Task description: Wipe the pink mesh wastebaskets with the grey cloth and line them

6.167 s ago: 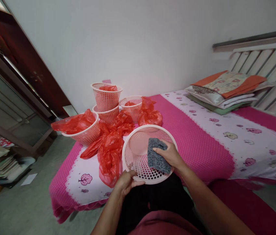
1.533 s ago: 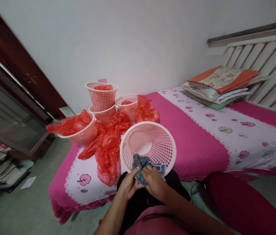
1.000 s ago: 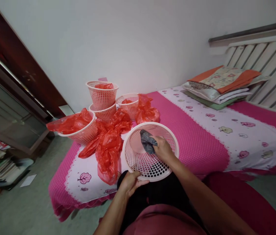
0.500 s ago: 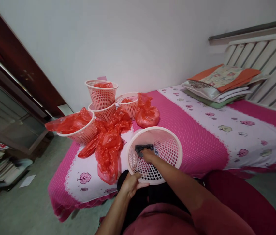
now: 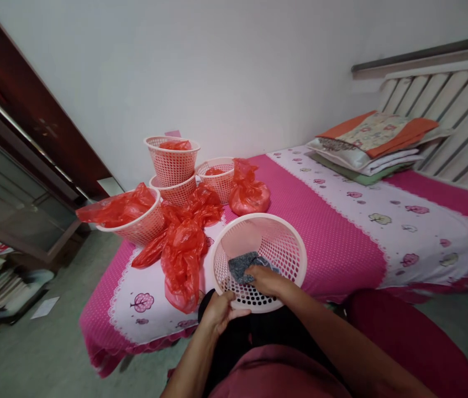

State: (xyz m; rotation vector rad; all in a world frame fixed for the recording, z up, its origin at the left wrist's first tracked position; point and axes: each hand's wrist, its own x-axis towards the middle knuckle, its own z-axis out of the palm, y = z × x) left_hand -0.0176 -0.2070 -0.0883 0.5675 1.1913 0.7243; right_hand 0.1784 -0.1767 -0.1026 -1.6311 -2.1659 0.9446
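Observation:
A pale pink mesh plastic basket is tilted toward me at the bed's edge, above my lap. My left hand grips its near left rim, with the thumb over the edge. Inside the basket, my right hand holds a grey cloth that lies against the inner wall. The fingertips are partly hidden by the cloth. To the left of the basket lie crumpled red plastic bags. A tied, full red bag sits just behind it.
More pink baskets with red bags stand at the back left, including a tilted basket and a stacked basket. Folded bedding lies at the right by a white radiator. A dark red round seat is beside me.
The grey cloth is more spread out and lower in the basket. My right hand has moved toward me and slightly right with it. My left hand keeps its grip on the rim.

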